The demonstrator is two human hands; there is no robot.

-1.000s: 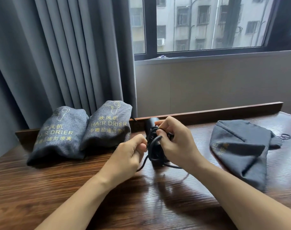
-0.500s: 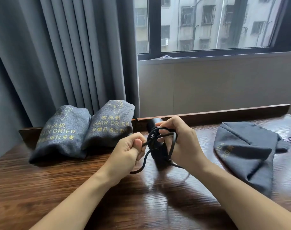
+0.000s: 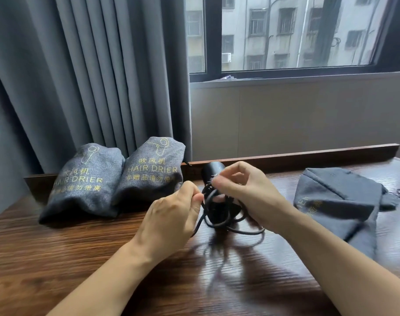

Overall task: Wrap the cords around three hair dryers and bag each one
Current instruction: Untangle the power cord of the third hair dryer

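Third hair dryer (image 3: 213, 172) upright mid-bench, cord (image 3: 219, 222) part-wound. Left hand (image 3: 171, 215) pinches cord; right hand (image 3: 244, 190) seemingly pinches a loop, blurred. Next: finish winding, then the empty bag (image 3: 338, 201) at right.

This looks like a hotel guest room. A dark wood-grain desk (image 3: 57, 258) with a raised back rail stands against a plain panelled wall under a dark-framed window (image 3: 285, 69), which looks out on a pale apartment block. Heavy grey floor-length curtains (image 3: 91, 76) hang at the left. On the desk lie matching grey fabric bags (image 3: 85, 183) printed in gold with "HAIR DRIER" and Chinese lettering, the sort of labelled amenity pouch that hotels supply.
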